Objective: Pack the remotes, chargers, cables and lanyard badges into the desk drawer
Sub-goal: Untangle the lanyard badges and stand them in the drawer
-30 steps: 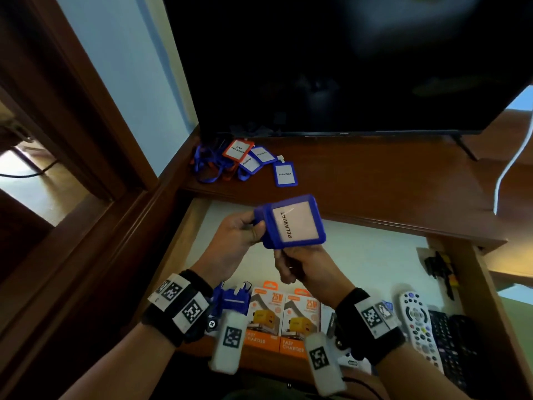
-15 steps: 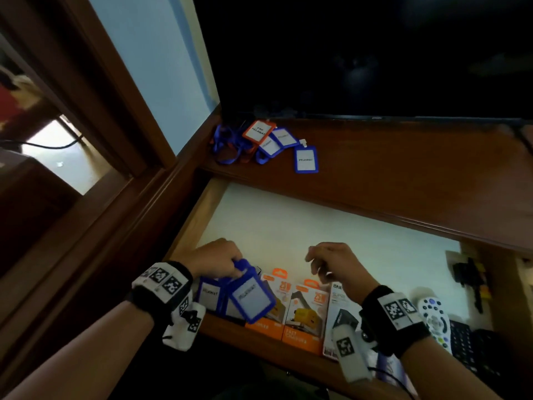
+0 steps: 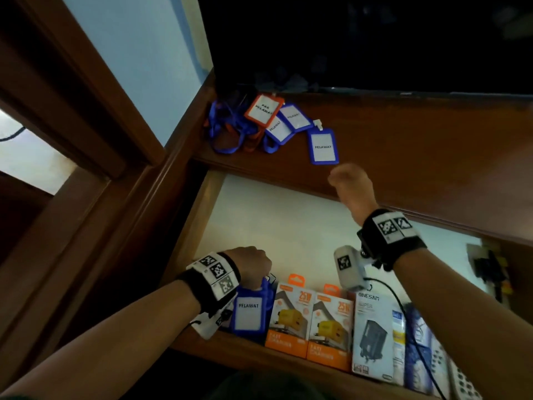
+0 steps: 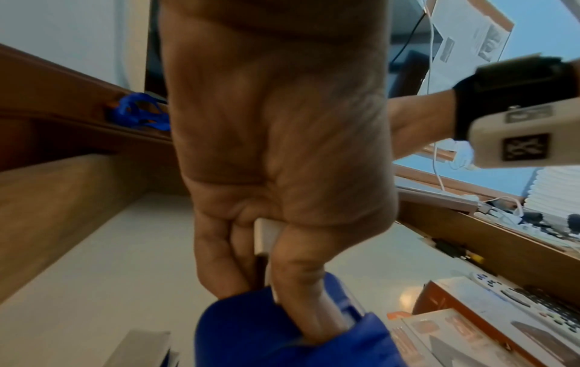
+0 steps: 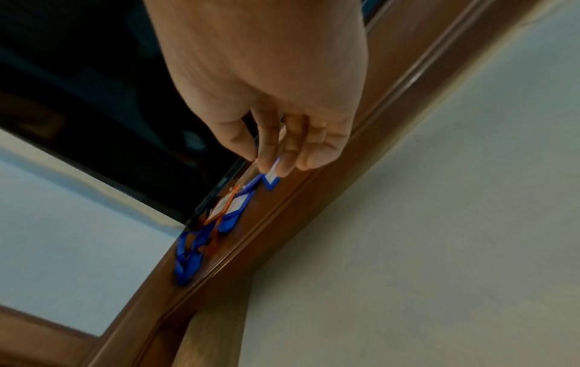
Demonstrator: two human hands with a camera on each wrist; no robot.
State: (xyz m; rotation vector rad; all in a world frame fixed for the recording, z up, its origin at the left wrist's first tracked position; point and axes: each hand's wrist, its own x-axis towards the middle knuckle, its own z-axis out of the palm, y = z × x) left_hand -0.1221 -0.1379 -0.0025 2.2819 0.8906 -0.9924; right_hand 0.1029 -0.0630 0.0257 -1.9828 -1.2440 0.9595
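A blue lanyard badge (image 3: 249, 311) marked PELAWAT stands at the front left of the open drawer (image 3: 196, 223), against an orange charger box (image 3: 288, 319). My left hand (image 3: 253, 265) grips its top; in the left wrist view the fingers (image 4: 295, 285) pinch the white clip and blue holder (image 4: 251, 330). My right hand (image 3: 346, 180) hovers over the desk edge with fingers loosely curled and holding nothing, just short of a single blue badge (image 3: 323, 147). In the right wrist view the fingertips (image 5: 284, 166) hang right above that badge (image 5: 271, 183).
A pile of blue and orange badges with tangled lanyards (image 3: 259, 125) lies at the desk's back left under the TV (image 3: 375, 39). A second orange charger box (image 3: 328, 324), a grey charger box (image 3: 372, 333) and a remote (image 3: 461, 379) line the drawer's front. A black cable (image 3: 487, 269) lies at its right.
My left hand has set the blue badge upright at the drawer's front left. My right hand has risen out of the drawer towards the single badge on the desk.
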